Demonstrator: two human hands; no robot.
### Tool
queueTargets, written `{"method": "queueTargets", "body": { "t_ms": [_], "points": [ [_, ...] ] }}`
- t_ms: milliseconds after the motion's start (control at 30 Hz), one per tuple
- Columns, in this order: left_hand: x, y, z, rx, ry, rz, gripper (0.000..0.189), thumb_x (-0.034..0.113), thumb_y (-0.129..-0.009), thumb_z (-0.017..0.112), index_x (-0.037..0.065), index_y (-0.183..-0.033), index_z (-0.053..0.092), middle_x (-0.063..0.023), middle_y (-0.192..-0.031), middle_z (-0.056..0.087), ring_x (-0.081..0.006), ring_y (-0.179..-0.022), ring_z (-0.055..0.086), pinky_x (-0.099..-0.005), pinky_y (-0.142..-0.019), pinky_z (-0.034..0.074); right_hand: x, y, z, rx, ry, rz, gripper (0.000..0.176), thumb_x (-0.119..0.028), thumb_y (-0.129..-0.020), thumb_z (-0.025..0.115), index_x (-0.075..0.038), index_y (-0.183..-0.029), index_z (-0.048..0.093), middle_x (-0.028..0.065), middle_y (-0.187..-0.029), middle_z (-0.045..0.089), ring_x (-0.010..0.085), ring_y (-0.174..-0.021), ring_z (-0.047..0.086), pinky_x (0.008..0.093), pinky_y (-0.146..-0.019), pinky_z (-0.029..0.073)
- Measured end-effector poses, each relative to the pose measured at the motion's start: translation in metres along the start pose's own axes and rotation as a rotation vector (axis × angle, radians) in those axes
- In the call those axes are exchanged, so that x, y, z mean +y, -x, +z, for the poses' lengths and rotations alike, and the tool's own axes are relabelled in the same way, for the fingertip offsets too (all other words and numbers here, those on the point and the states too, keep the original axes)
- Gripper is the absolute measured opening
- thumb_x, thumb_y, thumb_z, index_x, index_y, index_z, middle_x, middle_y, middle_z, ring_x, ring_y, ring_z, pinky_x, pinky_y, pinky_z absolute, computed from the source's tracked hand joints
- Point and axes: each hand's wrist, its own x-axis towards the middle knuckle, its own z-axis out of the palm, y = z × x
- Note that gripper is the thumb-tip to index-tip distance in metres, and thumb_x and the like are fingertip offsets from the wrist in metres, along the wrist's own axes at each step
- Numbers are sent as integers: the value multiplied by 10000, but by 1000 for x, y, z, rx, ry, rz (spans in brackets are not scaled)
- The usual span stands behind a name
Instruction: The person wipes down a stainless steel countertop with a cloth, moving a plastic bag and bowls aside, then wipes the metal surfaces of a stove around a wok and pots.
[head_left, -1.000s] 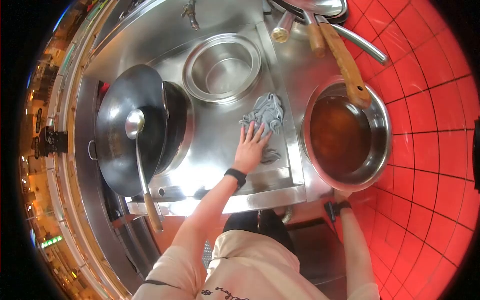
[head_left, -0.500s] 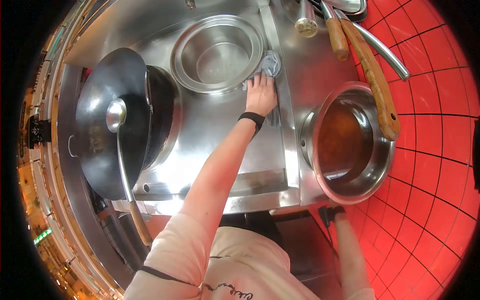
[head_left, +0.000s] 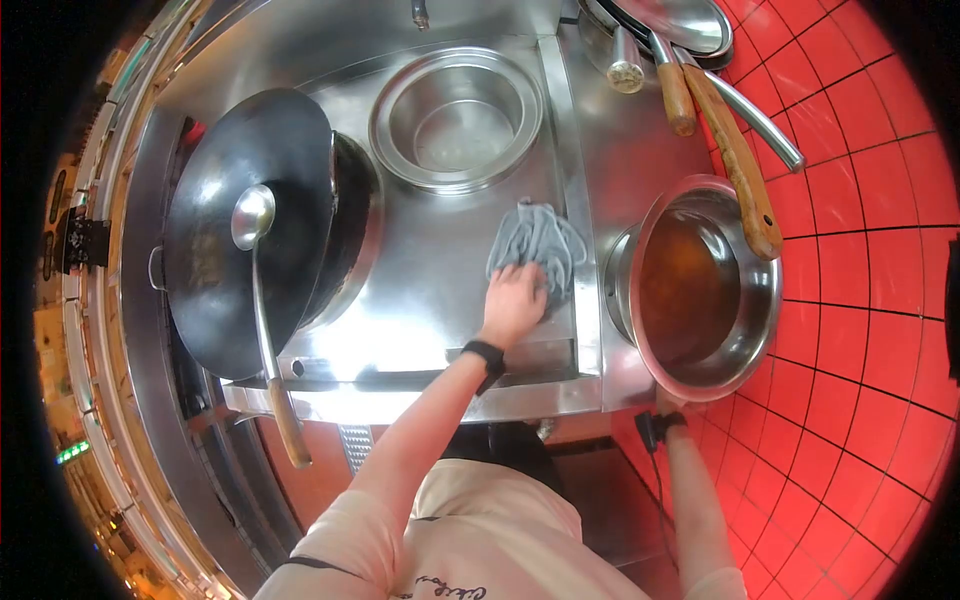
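My left hand [head_left: 517, 300] is closed over a crumpled grey cloth [head_left: 540, 248], pressing it against the stainless steel counter [head_left: 430, 260]. A round steel pot [head_left: 457, 120] stands behind the cloth, apart from my hand. At the right, my right hand [head_left: 669, 403] is beside the lower rim of a steel basin [head_left: 650, 372] holding brownish liquid. The basin hides most of that hand, and its fingers do not show.
A black wok [head_left: 215, 300] stands tilted at the left with a long-handled ladle [head_left: 254, 218] in it. Wooden-handled utensils [head_left: 735, 150] lean at the upper right beside the red tiled wall [head_left: 850, 300]. A faucet [head_left: 420, 14] hangs at the back.
My left hand has dragged the cloth from beside the pot toward me, and the cloth is more spread out. My right hand stays by the basin. The camera view has shifted slightly.
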Motion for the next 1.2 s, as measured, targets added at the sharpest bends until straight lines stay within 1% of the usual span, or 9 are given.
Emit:
{"method": "queueTargets", "body": {
  "t_ms": [100, 200, 333, 433, 533, 567, 733, 833, 1200],
  "points": [
    [6, 19, -10, -6, 39, -146, 341, 100, -797, 572, 62, -1135, 572, -167, -993, 649, -340, -1017, 587, -459, -909, 435, -1, -1, -2, -1, -1, -11, 610, -230, -904, 678, 0, -1406, 419, 139, -1408, 496, 260, -1268, 480, 371, -1086, 367],
    [6, 19, -9, 201, 419, -283, 606, 73, -873, 542, -42, -1440, 362, -268, -1346, 521, -400, -1249, 510, -433, -1084, 375, -1, -1, -2, 0, 3, -11, 613, -231, -903, 679, -1, -1407, 418, 139, -1408, 495, 261, -1268, 481, 371, -1086, 368],
    [3, -11, -2, 11, 552, -382, 626, 115, -895, 511, -33, -1476, 327, -269, -1460, 434, -399, -1335, 448, -411, -1089, 367, 0, -2, -3, 3, 9, -12, 615, -233, -902, 680, -1, -1408, 417, 138, -1409, 495, 261, -1267, 481, 371, -1085, 368],
    [-8, -58, 20, -42, 786, -522, 640, 118, -871, 531, -13, -1474, 360, -241, -1460, 458, -359, -1346, 453, -378, -1087, 366, 2, 4, -10, 5, 18, -17, 618, -235, -902, 681, -1, -1408, 417, 138, -1410, 494, 261, -1267, 481, 370, -1085, 368],
    [-16, -120, 23, -46, 1044, -462, 675, 112, -837, 557, -6, -1476, 375, -204, -1471, 467, -310, -1362, 441, -341, -1094, 348, 4, 12, -17, 8, 27, -20, 620, -236, -901, 682, -1, -1409, 416, 138, -1411, 494, 261, -1267, 482, 370, -1085, 369],
    [-10, -138, 17, -36, 1005, -449, 715, 136, -813, 583, -14, -1479, 373, -181, -1467, 478, -280, -1366, 429, -327, -1103, 327, 4, 13, -18, 10, 32, -17, 621, -236, -901, 683, -1, -1409, 416, 138, -1411, 493, 261, -1267, 482, 370, -1085, 369],
    [-33, -212, 49, 42, 567, -328, 797, 357, -769, 657, -45, -1417, 426, -277, -1399, 497, -415, -1311, 449, -422, -1116, 320, 10, 28, -38, 29, 68, 17, 624, -239, -900, 684, -2, -1410, 414, 137, -1412, 493, 261, -1266, 482, 370, -1085, 369],
    [-17, -206, 56, 236, 137, -204, 745, 357, -785, 633, -34, -1393, 453, -276, -1344, 540, -414, -1276, 479, -446, -1109, 331, 5, 28, -28, 56, 88, 52, 627, -240, -899, 685, -2, -1411, 414, 137, -1413, 492, 261, -1266, 483, 369, -1085, 370],
    [1, -112, 13, -1, 208, -210, 587, 277, -787, 626, 27, -1312, 548, -255, -1161, 644, -392, -1123, 584, -448, -1023, 414, -6, 8, -8, 25, 140, 81, 635, -245, -897, 689, -3, -1413, 411, 136, -1415, 491, 261, -1265, 484, 369, -1084, 371]
  ]
}}
